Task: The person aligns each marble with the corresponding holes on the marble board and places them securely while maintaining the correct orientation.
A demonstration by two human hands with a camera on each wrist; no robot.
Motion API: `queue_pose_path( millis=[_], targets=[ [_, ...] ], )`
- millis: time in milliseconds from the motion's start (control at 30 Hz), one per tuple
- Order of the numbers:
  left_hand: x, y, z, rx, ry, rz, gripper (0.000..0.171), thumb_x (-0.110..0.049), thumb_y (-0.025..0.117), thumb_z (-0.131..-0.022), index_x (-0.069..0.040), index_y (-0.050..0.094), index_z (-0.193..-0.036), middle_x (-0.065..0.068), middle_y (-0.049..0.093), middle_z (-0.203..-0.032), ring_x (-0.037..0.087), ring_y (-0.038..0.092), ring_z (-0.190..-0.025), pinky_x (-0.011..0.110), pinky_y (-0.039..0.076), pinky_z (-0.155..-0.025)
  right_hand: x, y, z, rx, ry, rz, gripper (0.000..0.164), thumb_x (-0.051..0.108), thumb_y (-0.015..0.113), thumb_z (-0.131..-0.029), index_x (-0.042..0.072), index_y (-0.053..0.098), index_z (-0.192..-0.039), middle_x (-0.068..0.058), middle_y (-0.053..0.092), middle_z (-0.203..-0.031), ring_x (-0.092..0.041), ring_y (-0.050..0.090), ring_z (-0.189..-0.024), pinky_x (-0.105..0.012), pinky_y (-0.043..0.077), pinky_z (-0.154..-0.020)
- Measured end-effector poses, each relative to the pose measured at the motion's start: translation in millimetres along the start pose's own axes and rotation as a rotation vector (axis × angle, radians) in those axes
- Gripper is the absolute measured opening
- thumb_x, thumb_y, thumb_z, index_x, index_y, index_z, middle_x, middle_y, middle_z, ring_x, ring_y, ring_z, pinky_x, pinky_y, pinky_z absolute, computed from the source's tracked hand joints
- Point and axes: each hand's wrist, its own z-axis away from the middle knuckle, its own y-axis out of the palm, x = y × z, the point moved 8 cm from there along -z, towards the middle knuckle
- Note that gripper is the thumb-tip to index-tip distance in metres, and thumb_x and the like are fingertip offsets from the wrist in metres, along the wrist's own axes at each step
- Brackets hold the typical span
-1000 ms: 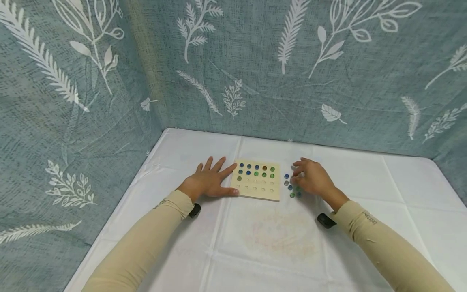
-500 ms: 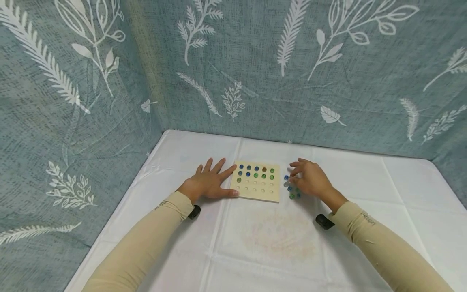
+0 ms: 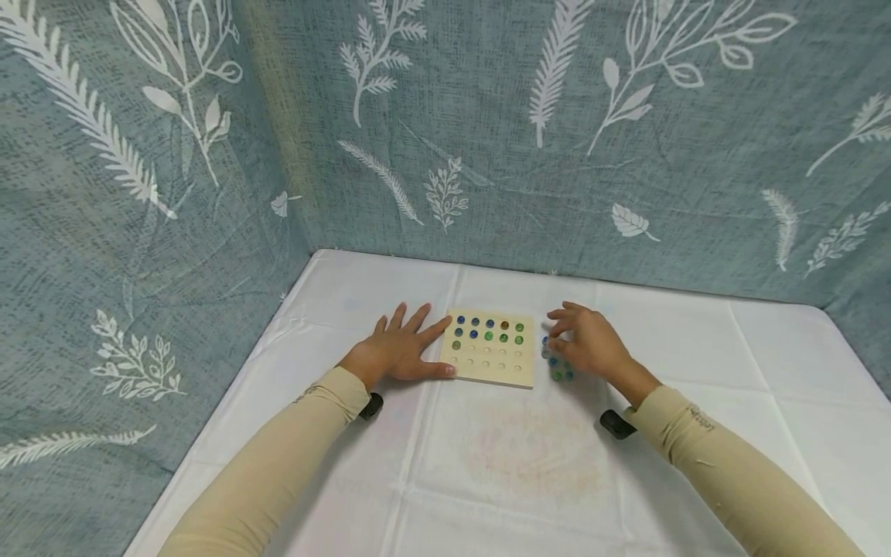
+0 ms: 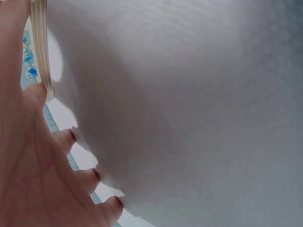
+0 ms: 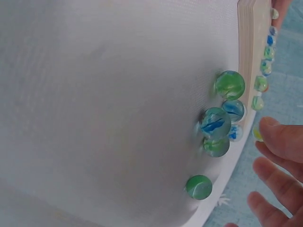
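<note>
A pale wooden board [image 3: 494,377] with rows of round hollows lies on the table. Glass marbles in blue, green and amber fill its two far rows, and one greenish marble [image 3: 456,345] sits at the left of the third row. My left hand [image 3: 397,350] lies spread at the board's left side, index finger and thumb at its edge. To the right of the board, my right hand [image 3: 586,340] pinches a yellow-green marble [image 5: 257,133] between thumb and index finger, above the table. Below it are several loose marbles, among them a green marble [image 5: 230,85] and a blue-streaked marble [image 5: 215,123].
A white cloth [image 3: 515,464] with creases and a faint brownish stain covers the table. Blue-grey curtains [image 3: 501,193] with white leaf prints hang behind and to the left. A black wrist device [image 3: 616,424] shows under the right sleeve, another [image 3: 372,406] under the left.
My right hand has shifted slightly left, toward the board, now overlapping more of the loose marbles' near-board side. The left hand and the board's marbles stay as they were.
</note>
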Motion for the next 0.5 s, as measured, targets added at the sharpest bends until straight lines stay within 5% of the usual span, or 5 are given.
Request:
queue_pose_path(
  millis=[500],
  targets=[
    [0.4,0.4,1.0,0.012,-0.002,0.012,0.095,-0.078,0.051,-0.095,-0.037,0.007,-0.169,0.009,-0.005,-0.178,0.049,-0.008,-0.162,0.069,0.005,-0.129,12,1,0,-0.013,-0.057,0.012,0.01,0.008,0.077,-0.092,0.002,0.083,-0.097,-0.021,0.067,-0.141,-0.046,0.045,-0.148,-0.062,0.038,-0.12]
  ],
)
